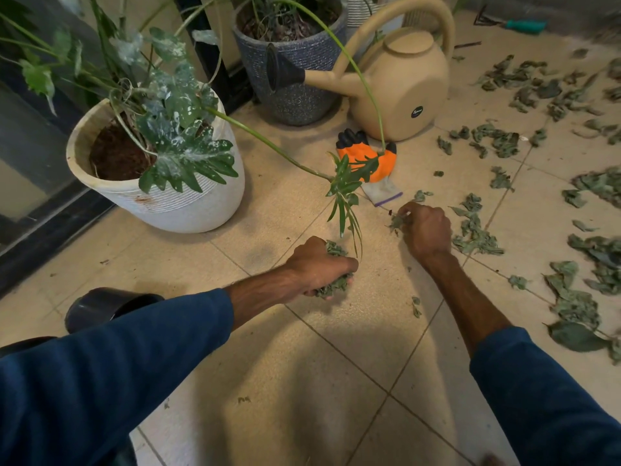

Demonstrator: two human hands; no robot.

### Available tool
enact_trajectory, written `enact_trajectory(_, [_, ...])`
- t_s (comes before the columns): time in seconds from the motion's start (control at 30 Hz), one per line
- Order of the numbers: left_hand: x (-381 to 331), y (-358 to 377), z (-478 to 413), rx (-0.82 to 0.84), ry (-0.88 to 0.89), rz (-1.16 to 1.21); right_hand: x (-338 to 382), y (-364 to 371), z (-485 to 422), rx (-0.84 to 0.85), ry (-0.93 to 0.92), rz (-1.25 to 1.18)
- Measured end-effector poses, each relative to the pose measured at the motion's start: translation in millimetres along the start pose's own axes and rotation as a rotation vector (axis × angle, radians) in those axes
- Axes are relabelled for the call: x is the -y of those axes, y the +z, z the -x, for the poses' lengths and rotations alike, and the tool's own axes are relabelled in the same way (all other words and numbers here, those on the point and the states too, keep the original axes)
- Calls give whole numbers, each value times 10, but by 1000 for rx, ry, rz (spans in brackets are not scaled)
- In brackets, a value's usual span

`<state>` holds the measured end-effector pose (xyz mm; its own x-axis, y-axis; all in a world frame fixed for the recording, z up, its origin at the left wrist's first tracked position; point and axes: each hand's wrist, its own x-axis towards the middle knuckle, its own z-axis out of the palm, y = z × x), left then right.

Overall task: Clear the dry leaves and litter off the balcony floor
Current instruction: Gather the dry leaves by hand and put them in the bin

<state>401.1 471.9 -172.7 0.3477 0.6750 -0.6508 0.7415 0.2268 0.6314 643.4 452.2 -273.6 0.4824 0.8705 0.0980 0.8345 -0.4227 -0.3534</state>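
Your left hand (pixel 319 267) is closed in a fist round a clump of dry leaves (pixel 332 284), with bits poking out above and below the curled fingers (pixel 347 264). It sits well in front of the watering can (pixel 400 85), toward you. Your right hand (pixel 428 230), also in front of the can and slightly to its right, has its fingers bent down onto a small tuft of leaves (pixel 399 220) on the balcony floor (pixel 336 364) and appears to pinch it. You cannot tell how firm that pinch is, because the back of the hand covers the fingertips.

I judge the job to be in its early part. The floor nearest you, in front of the can, is mostly bare apart from a few crumbs. To the right of the can, loose leaves (pixel 497 142) lie in many clusters, from just beside it out to the frame edge, and all of that is left to gather. An orange glove (pixel 361 154) lies just in front of the can, unworn.

Some things are hard to read. A dark rounded container (pixel 104 307), far to the front-left of the can, is half hidden by your left sleeve (pixel 117 364), so its contents cannot be seen. A teal-handled tool (pixel 526 26) behind and to the right of the can is blurred. The leaf spread runs past the right edge.
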Motion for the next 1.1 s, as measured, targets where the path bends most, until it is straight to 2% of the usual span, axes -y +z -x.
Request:
enact_trajectory(0.17, [-21, 35, -16, -3, -1, -7, 22, -25, -42, 78, -79, 34])
enact_trajectory(0.27, [-26, 60, -16, 5, 2, -22, 25, -22, -32, 77, -107, 147])
enact_trajectory(0.33, [-33, 72, -11, 8, 6, -24, -5, -28, -34, 68, -109, 129])
enact_trajectory(0.4, [-39, 71, -4, 3, 6, -24, -44, -99, -56, 47, -79, -66])
enact_trajectory(0.5, [-44, 68, -2, -9, 13, -33, -145, -334, -129, -1, 76, -363])
enact_trajectory(0.63, [-33, 76, 9, -11, 19, -38, -341, -591, -163, -13, 201, -497])
enact_trajectory(0.83, [-37, 117, -14, 16, 4, -30, -323, -510, -95, 196, 84, -383])
enact_trajectory(1.1, [2, 81, -12, 10, -9, -31, -223, -98, -187, 267, 95, -127])
